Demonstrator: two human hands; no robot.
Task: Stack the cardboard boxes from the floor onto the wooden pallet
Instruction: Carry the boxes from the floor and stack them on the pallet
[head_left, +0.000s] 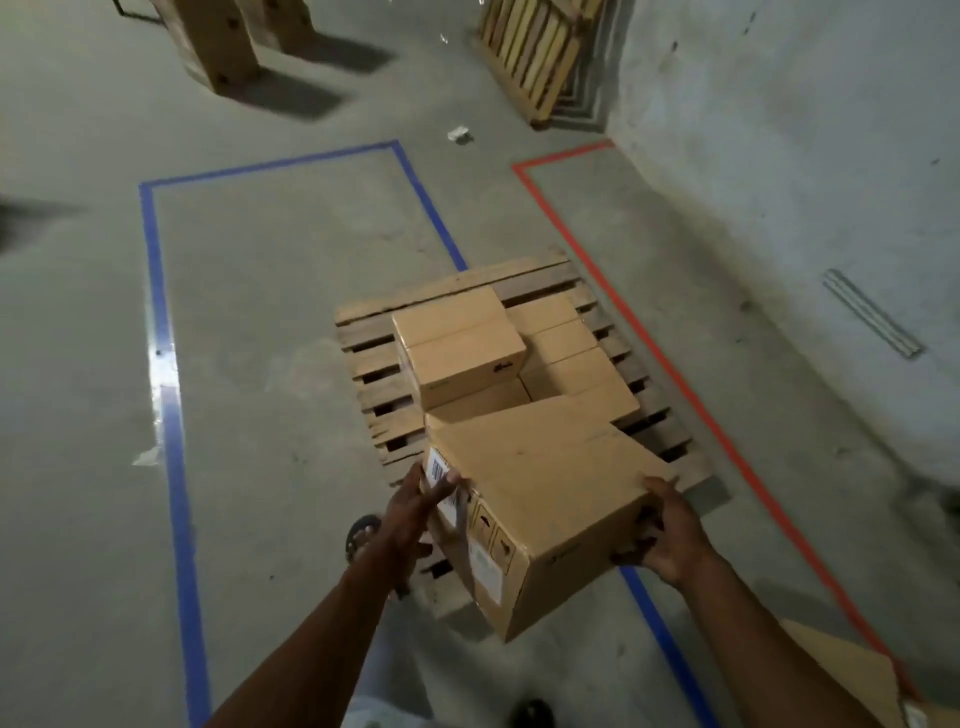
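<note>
I hold a large cardboard box (540, 499) tilted in the air over the near end of the wooden pallet (374, 364). My left hand (415, 509) grips its left end by the white barcode label. My right hand (670, 535) grips the right end. Several smaller cardboard boxes lie on the pallet; one box (460, 348) sits on top of the others at the left, and lower boxes (566, 348) fill the right side. The box I hold hides the pallet's near part.
Blue tape (161, 332) marks a rectangle on the concrete floor at the left; red tape (649, 332) runs along the right. Another pallet (535, 52) leans against the far wall. Tall cardboard stacks (218, 47) stand far left. Another cardboard box (852, 675) lies at bottom right. My feet show below.
</note>
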